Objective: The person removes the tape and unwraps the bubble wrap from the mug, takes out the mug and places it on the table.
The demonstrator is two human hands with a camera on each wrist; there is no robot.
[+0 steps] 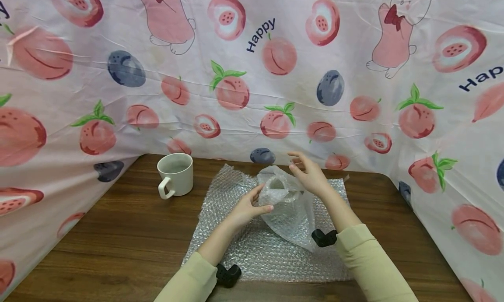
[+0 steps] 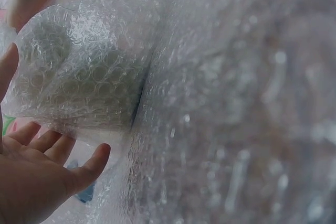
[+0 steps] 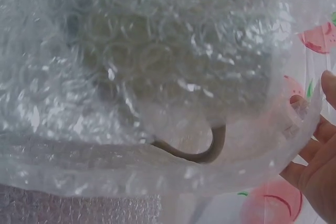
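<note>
A mug wrapped in bubble wrap point(image 1: 281, 197) sits on a flat bubble wrap sheet point(image 1: 252, 258). Its handle point(image 3: 202, 156) shows faintly through the clear layers in the right wrist view. My left hand point(image 1: 244, 210) holds the left side of this bundle, thumb across the near side and fingers point(image 2: 55, 145) against the far side. Above the bundle's right side, my right hand point(image 1: 311, 175) is raised with thumb and index finger near each other. Between them is a small clear strip point(image 3: 299, 113) that looks like tape. The right fingertips are partly behind the wrap's loose edge.
An unwrapped white mug point(image 1: 179, 175) stands at the table's back left, handle toward the front. The brown wooden table point(image 1: 118, 249) extends beyond the sheet on both sides. A fruit-printed cloth point(image 1: 236, 131) hangs around the back and sides.
</note>
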